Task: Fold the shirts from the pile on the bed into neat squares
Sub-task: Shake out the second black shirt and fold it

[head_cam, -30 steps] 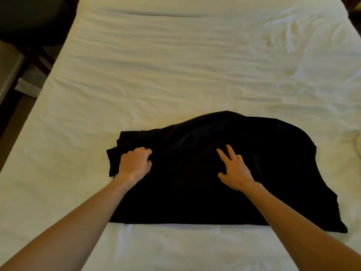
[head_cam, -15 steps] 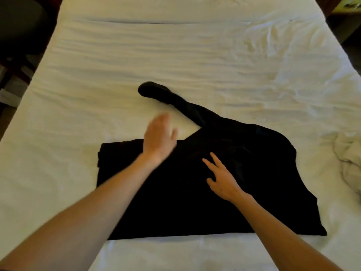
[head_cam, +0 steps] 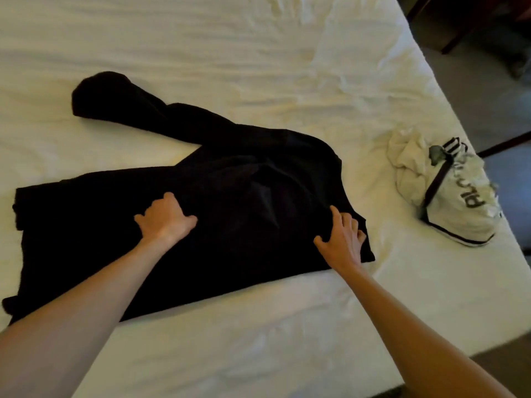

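Left forearm: bare, reaching in from the near left corner across the dark cloth.
Right forearm: bare, reaching in from the near right.
Left hand [head_cam: 165, 216]: laid on the black shirt [head_cam: 244, 202] near its middle, fingers bent with the tips pressing into the fabric; whether any cloth is gathered under them cannot be told.
Right hand [head_cam: 342, 239]: at the shirt's right edge, fingers spread and fairly straight, touching the fabric, thumb out to the left; nothing held.
Black shirt: partly folded, lying flat on the bed [head_cam: 258, 326] near the front edge; one sleeve [head_cam: 115, 104] stretches out toward the far left.
Bed: white sheet, creased, more so toward the far right.
White garment [head_cam: 448, 191]: crumpled heap with dark stripes and lettering, at the bed's right edge, well apart from the black shirt.
Floor [head_cam: 488, 90]: dim, beyond the bed's right side.
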The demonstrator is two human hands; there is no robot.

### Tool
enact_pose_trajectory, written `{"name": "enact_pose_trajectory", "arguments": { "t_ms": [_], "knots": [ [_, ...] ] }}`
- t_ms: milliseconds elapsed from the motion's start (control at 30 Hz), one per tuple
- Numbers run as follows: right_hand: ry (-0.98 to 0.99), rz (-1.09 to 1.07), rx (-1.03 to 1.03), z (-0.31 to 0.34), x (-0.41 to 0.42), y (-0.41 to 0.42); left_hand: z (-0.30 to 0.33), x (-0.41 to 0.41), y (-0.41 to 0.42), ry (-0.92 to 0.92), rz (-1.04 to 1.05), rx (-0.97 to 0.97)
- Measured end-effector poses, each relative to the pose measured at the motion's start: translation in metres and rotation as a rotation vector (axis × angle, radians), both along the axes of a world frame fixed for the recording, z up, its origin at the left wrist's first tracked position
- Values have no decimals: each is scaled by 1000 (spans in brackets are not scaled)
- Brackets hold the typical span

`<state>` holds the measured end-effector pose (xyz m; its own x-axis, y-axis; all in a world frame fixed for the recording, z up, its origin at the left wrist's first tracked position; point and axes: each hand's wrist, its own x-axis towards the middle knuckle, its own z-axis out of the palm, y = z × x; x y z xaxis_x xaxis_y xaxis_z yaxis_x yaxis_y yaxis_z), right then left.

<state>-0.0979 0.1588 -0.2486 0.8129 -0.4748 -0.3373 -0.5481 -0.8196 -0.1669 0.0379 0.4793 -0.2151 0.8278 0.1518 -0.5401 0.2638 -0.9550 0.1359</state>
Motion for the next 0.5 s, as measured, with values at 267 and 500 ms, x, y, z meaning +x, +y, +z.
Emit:
{"name": "enact_pose_trajectory", "arguments": {
  "t_ms": [267, 500],
  "knots": [
    [13, -77, 58, -3, 2, 4, 72, -30, -16, -68, 103, -909],
    [-285, -74, 86, 2, -37, -9, 54, -64, 53, -25, 190, -759]
  ]
}}
